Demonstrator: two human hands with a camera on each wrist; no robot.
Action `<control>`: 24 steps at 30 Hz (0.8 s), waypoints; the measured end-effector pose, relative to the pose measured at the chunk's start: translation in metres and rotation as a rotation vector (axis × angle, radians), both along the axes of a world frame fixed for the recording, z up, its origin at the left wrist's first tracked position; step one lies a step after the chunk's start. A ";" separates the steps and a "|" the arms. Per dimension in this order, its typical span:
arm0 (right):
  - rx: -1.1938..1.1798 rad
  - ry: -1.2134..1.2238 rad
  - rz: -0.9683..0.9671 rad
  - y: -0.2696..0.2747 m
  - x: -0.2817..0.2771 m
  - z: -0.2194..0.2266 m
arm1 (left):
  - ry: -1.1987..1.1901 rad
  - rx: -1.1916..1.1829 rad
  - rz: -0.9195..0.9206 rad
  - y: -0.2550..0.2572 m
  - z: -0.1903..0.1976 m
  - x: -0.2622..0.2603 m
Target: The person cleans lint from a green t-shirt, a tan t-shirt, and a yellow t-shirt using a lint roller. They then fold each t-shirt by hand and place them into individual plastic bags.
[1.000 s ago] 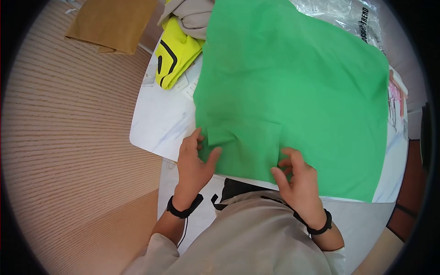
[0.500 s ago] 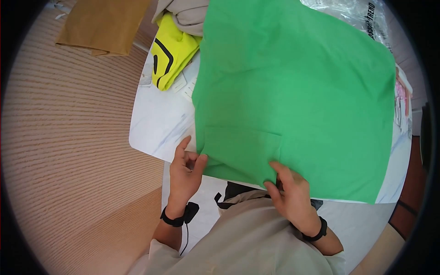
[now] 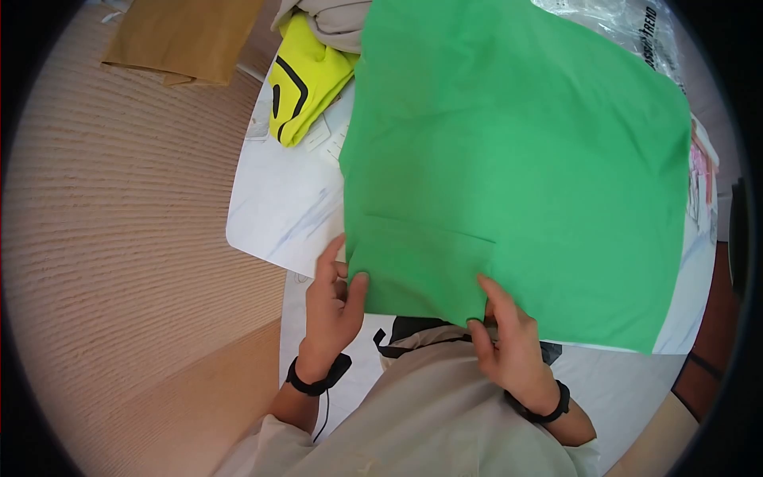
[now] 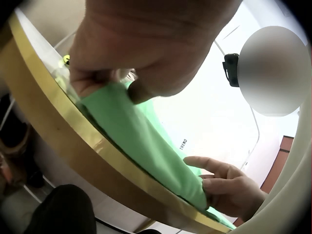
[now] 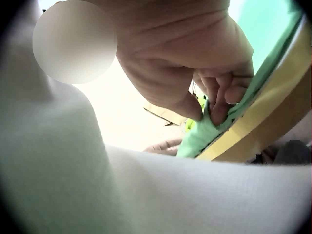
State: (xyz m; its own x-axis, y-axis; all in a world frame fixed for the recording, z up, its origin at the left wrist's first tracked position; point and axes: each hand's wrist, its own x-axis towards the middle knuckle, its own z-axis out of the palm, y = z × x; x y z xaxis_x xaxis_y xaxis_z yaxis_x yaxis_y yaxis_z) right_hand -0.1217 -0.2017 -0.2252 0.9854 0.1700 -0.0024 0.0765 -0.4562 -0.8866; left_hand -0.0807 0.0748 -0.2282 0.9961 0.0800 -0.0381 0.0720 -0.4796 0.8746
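A large green cloth lies spread over the table. At its near left part a rectangular folded flap shows, with a crease along its far side. My left hand pinches the flap's left corner between thumb and fingers; the left wrist view shows the green fabric held there, over the table's edge. At the flap's right end, my right hand pinches the near corner, thumb in front and index finger stretched along the side. In the right wrist view, the cloth bunches between that thumb and the fingers.
A yellow cloth with black markings and a beige cloth lie at the back left. Clear plastic packaging sits at the back right. Left of the white table is a brown paper bag.
Both hands have come onto the flap's corners and now grip it. The wrinkled flap has become flatter, and its near edge has straightened.
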 end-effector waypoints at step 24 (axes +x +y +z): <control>0.228 0.001 -0.303 0.009 0.076 0.005 | -0.015 -0.200 -0.018 -0.010 0.013 0.082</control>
